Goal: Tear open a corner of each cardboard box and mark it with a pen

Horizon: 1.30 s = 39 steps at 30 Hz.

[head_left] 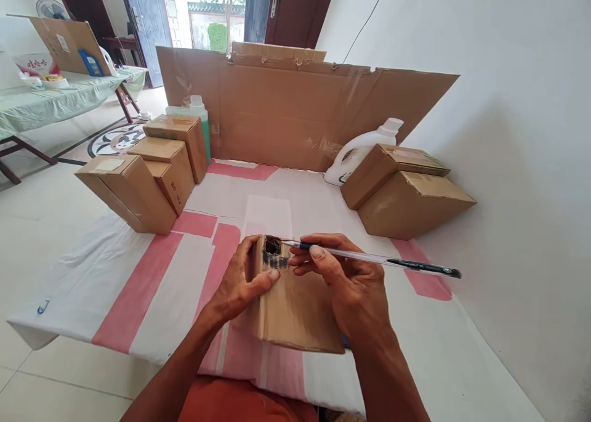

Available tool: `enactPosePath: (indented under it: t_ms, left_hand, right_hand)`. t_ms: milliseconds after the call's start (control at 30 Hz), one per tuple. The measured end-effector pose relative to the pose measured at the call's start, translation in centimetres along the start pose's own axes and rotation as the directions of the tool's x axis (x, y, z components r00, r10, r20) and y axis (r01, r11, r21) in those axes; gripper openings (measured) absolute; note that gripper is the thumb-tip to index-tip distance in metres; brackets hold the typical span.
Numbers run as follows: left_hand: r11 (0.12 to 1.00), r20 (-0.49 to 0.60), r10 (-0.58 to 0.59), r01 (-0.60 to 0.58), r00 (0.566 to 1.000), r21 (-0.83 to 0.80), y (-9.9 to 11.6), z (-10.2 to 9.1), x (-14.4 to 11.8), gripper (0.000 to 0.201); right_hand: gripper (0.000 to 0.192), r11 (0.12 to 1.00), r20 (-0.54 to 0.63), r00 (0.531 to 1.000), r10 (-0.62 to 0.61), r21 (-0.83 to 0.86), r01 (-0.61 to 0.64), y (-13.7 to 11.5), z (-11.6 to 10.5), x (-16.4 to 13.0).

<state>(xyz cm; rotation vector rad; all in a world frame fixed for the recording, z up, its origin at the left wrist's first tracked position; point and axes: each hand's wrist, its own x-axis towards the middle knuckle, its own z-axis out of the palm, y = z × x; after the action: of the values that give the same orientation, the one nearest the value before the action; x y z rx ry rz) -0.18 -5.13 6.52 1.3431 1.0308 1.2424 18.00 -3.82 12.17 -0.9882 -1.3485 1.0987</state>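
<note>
A small cardboard box [295, 314] is tilted up in front of me over the white and pink cloth [138, 286]. My left hand [240, 283] grips its left side, thumb laid across the top face. My right hand [344, 280] holds a clear pen [378, 260], its tip touching a black scribbled patch near the box's top edge. The pen's capped end points right.
Several sealed cardboard boxes [152, 172] are stacked at the left, two more boxes [406, 191] at the right beside a white jug [357, 151]. A tall cardboard sheet [295, 108] stands behind. A green bottle [198, 117] is back left. A white wall [508, 132] runs along the right.
</note>
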Motion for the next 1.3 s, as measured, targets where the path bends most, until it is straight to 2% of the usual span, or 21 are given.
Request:
enactPosePath:
  t_ms: [233,600,967,1067,1300]
  left_hand:
    - [0.998,-0.017,0.007,-0.006,1.000,0.056,0.3,0.5,-1.7,0.061]
    - [0.997,-0.015,0.002,-0.001,1.000,0.078,0.5,0.8,-1.9,0.064]
    - [0.995,-0.004,-0.005,0.005,1.000,0.096,0.4,0.7,-1.9,0.066]
    - [0.996,-0.004,0.007,-0.006,1.000,0.093,0.3,0.7,-2.0,0.065]
    - [0.993,-0.009,0.017,-0.016,1.000,0.114,0.5,0.7,-2.4,0.064]
  right_hand:
    - [0.016,0.982,0.027,1.000,-0.009,-0.188,0.014,-0.3,0.1,-1.5]
    - [0.015,0.957,0.077,0.996,-0.035,-0.284,0.056,-0.4,0.0,-1.6]
    - [0.014,0.951,0.167,0.985,-0.047,-0.293,0.095,-0.7,-0.8,-1.7]
    - [0.018,0.940,0.129,0.991,-0.036,-0.333,0.078,-0.7,-1.4,-1.6]
    - [0.021,0.906,-0.056,0.996,-0.069,-0.420,0.039,-1.2,-1.6,-0.5]
